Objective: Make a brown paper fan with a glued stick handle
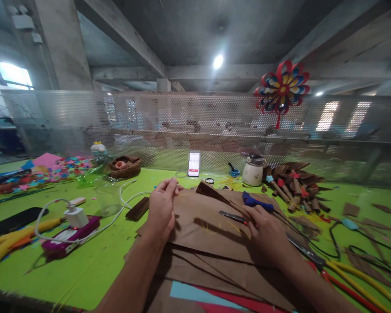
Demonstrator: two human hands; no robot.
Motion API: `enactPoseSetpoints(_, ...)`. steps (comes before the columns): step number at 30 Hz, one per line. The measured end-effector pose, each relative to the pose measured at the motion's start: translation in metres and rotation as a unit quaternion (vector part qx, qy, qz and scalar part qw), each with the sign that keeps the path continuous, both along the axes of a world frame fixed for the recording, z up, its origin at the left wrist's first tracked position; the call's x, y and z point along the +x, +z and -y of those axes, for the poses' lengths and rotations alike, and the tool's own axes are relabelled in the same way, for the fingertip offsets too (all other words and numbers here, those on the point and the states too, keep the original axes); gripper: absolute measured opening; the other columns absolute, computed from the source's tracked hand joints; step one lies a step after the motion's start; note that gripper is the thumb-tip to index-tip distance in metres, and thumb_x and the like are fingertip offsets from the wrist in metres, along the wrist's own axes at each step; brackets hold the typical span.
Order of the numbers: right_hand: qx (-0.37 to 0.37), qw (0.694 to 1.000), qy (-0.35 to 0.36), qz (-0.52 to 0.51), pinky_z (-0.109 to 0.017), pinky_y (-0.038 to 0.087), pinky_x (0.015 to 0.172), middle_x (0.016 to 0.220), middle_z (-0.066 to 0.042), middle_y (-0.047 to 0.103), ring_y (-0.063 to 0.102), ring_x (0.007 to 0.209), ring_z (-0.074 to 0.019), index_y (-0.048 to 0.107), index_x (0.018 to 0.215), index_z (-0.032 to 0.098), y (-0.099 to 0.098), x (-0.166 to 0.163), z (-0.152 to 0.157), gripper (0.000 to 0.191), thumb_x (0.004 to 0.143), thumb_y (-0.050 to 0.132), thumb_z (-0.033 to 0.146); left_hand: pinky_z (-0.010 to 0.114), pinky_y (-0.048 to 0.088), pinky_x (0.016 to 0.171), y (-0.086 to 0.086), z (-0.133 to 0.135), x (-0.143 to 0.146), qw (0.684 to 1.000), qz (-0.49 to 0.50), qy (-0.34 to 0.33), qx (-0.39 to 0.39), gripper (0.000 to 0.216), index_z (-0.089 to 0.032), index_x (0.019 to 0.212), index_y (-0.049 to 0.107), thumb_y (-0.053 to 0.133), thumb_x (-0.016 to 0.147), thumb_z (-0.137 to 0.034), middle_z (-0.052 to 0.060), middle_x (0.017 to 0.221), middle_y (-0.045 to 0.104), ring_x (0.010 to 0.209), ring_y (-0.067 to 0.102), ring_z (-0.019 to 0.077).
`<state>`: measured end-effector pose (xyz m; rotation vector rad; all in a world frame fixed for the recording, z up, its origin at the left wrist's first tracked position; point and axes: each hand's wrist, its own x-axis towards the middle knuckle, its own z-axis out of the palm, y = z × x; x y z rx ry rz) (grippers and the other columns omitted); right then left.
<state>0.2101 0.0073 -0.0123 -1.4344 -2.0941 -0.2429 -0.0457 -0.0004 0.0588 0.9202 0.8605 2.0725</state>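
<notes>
Left hand [163, 208] is raised just above the brown paper sheet [198, 226], centre frame, thumb pinched to fingertips. A faint yellow strand shows near the tips, but I can't tell whether it's actually in the pinch.

Right hand [266, 232] lies low on the sheet, right of centre, fingers closed on the stem of the brown fringe bundle [213, 193]. The fanned end points up-left, toward the left hand's fingertips.

Risks as I read them:
- The metal cutter [231, 216] lies just beside the right hand's knuckles, and the blue glue gun [257, 202] sits right behind it. A sideways slide of that hand could hit the blade or the nozzle.
- The long scissors [308, 253] lie under or against the right forearm, so pulling that arm back could drag them.
- The bundle is gripped at the stem only and the fringe is loose, so twisting could splay or tear the strips.
- The clear plastic cup [108, 198] and white charger cable [117, 213] sit left of the left hand. A wide elbow swing could tip the cup or snag the cable.
</notes>
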Motion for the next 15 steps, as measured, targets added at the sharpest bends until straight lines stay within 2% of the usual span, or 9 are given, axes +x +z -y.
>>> enactPoseSetpoints(2,0.005,1.000,0.009,-0.005,-0.028,0.042,0.067,0.087,-0.007,0.060,0.058,0.078,-0.0194,0.061,0.107,0.021,0.001,0.001,-0.001,0.030,0.085,0.042,0.017,0.021,0.039,0.059,0.002,0.001,-0.002,0.999,-0.038,0.003,-0.004,0.025,-0.013,0.068,0.059,0.075,0.061,-0.031,-0.007,0.049,0.046,0.048,0.044,0.0057)
enactPoseSetpoints(5,0.028,1.000,-0.009,-0.006,-0.029,0.042,0.069,0.090,-0.008,0.062,0.058,0.082,-0.0205,0.062,0.108,0.021,0.004,0.005,-0.003,0.032,0.081,0.045,0.016,0.021,0.030,0.048,0.005,0.005,-0.004,0.988,-0.147,-0.007,-0.044,0.025,-0.013,0.068,0.063,0.073,0.063,-0.035,-0.006,0.046,0.046,0.042,0.036,0.0051)
enactPoseSetpoints(10,0.057,0.996,-0.064,-0.039,-0.032,0.043,0.076,0.105,-0.011,0.062,0.057,0.093,-0.0225,0.060,0.114,0.020,0.015,0.017,-0.009,0.035,0.085,0.041,0.014,0.021,0.035,0.051,0.013,0.014,-0.007,0.954,-0.289,-0.039,-0.077,0.019,-0.016,0.059,0.068,0.073,0.063,-0.034,0.000,0.049,0.056,0.051,0.046,0.0112)
enactPoseSetpoints(13,0.069,0.992,-0.082,-0.060,-0.034,0.041,0.083,0.108,-0.011,0.061,0.055,0.099,-0.0228,0.060,0.113,0.018,0.018,0.025,-0.016,0.033,0.086,0.041,0.014,0.026,0.044,0.059,0.015,0.023,-0.010,0.936,-0.326,-0.127,-0.050,0.019,-0.018,0.056,0.068,0.071,0.065,-0.034,0.006,0.060,0.064,0.060,0.055,0.0162)
enactPoseSetpoints(15,0.072,0.990,-0.101,-0.074,-0.034,0.041,0.084,0.107,-0.011,0.062,0.055,0.098,-0.0232,0.061,0.111,0.018,0.016,0.031,-0.021,0.032,0.086,0.042,0.016,0.034,0.047,0.074,0.019,0.033,-0.009,0.906,-0.346,-0.242,-0.016,0.021,-0.020,0.055,0.069,0.068,0.069,-0.035,0.008,0.065,0.067,0.069,0.060,0.0204)
